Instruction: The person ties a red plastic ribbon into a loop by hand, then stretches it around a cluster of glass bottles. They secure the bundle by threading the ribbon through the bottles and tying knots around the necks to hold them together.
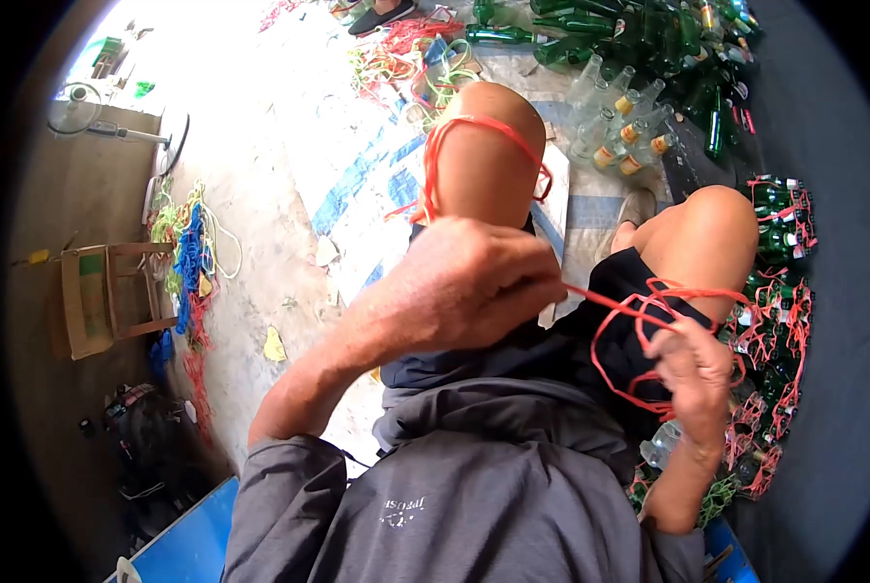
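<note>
Gray shirt (493, 486) is showing nearest; left hand (483, 282) and right hand (694, 364) are pinching red cord (610, 301); floor (265, 214) is stretching left, bottles (773, 238) bordering right.

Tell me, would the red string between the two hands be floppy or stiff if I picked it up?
The red string is probably floppy: its slack loops curve near the right hand. It looks thin, so it's likely light. It might tangle too, because the loops cross.
</note>
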### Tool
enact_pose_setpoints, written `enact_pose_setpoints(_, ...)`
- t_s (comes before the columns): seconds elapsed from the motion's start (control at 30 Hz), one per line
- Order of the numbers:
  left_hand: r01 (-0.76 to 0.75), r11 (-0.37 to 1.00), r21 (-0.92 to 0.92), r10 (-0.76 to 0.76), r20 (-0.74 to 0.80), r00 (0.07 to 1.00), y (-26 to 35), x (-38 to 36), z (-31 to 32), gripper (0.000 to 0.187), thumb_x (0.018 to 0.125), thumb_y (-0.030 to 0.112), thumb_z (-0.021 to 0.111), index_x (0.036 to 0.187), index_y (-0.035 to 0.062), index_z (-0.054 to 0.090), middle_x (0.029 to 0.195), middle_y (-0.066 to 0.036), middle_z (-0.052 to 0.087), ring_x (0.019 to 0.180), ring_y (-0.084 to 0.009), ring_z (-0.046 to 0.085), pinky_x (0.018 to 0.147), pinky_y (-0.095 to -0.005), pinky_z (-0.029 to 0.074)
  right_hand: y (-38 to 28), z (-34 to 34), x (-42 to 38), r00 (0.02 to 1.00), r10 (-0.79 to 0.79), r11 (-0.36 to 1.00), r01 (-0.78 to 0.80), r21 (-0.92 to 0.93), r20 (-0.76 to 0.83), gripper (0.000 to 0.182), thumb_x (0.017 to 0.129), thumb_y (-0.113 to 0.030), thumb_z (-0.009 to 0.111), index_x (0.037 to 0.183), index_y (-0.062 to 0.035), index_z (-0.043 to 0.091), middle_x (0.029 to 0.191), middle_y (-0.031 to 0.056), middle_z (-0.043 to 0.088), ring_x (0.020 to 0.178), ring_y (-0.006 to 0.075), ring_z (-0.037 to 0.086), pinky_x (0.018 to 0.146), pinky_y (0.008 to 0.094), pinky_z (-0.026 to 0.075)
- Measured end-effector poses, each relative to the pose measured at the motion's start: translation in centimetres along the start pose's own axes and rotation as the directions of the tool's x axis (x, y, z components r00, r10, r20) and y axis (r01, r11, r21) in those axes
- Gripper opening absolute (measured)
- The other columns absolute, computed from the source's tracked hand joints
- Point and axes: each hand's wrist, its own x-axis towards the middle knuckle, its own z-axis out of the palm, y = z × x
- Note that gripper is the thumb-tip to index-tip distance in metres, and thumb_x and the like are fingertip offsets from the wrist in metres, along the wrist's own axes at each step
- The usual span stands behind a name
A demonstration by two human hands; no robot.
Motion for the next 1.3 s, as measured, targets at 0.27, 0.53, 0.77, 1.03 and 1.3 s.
enact_pose_setpoints(0.27,-0.067,0.998,0.008,0.067,-0.179,0.981,-1.8,2.1,-5.5,0.012,0.095,0.009,0.077,0.090,0.0006,0.069,0.071,-0.003,0.059,0.063,-0.0062,0.053,0.057,-0.0264,0.043,-0.1,-5.9,-2.9,0.931,0.078,0.973,0.007,0.233,-0.357,0.037,0.108,-0.036,0.060,0.086,-0.0055,0.058,0.060,-0.0090,0.034,0.049,-0.0012,0.026,0.044,0.0191,0.019)
enact_pose_setpoints(0.53,-0.120,0.991,-0.060,0.111,-0.139,0.984,-2.6,4.1,-9.9,0.009,0.098,0.001,0.071,0.104,-0.0051,0.070,0.091,-0.004,0.070,0.086,-0.0095,0.063,0.080,-0.0253,0.052,-2.0,-7.5,-4.5,0.885,-0.050,0.935,0.205,0.290,-0.462,0.036,0.112,-0.030,0.053,0.087,-0.0041,0.055,0.065,-0.0068,0.036,0.048,-0.0012,0.024,0.044,0.0191,0.018)
enact_pose_setpoints(0.77,-0.190,0.947,-0.259,0.115,-0.279,0.953,-3.5,6.5,-12.7,0.008,0.100,0.007,0.071,0.097,-0.0004,0.073,0.083,0.001,0.066,0.076,-0.0049,0.059,0.066,-0.0238,0.049,-2.4,-8.2,-4.2,0.863,-0.074,0.944,0.223,0.244,-0.500,0.035,0.112,-0.031,0.053,0.087,-0.0053,0.055,0.060,-0.0084,0.031,0.048,-0.0010,0.022,0.043,0.0202,0.016)
enact_pose_setpoints(1.03,-0.277,0.957,-0.088,0.246,-0.262,0.933,-3.5,10.9,-16.2,0.022,0.101,0.017,0.073,0.084,0.0038,0.069,0.074,0.004,0.065,0.068,-0.0016,0.054,0.058,-0.0214,0.043,-2.8,-8.0,-3.5,0.822,-0.085,0.953,0.232,0.195,-0.562,0.034,0.111,-0.031,0.054,0.087,-0.0071,0.055,0.059,-0.0085,0.030,0.050,-0.0006,0.023,0.044,0.0195,0.017)
enact_pose_setpoints(1.3,-0.151,0.982,-0.112,0.101,-0.363,0.926,-4.3,11.8,-20.3,0.030,0.099,0.024,0.076,0.076,0.0072,0.066,0.065,0.002,0.063,0.059,-0.0041,0.057,0.051,-0.0225,0.044,-1.8,-10.8,-4.4,0.721,-0.024,0.924,0.280,0.260,-0.693,0.030,0.112,-0.029,0.053,0.091,-0.0080,0.055,0.060,-0.0094,0.029,0.050,-0.0011,0.023,0.042,0.0180,0.019)
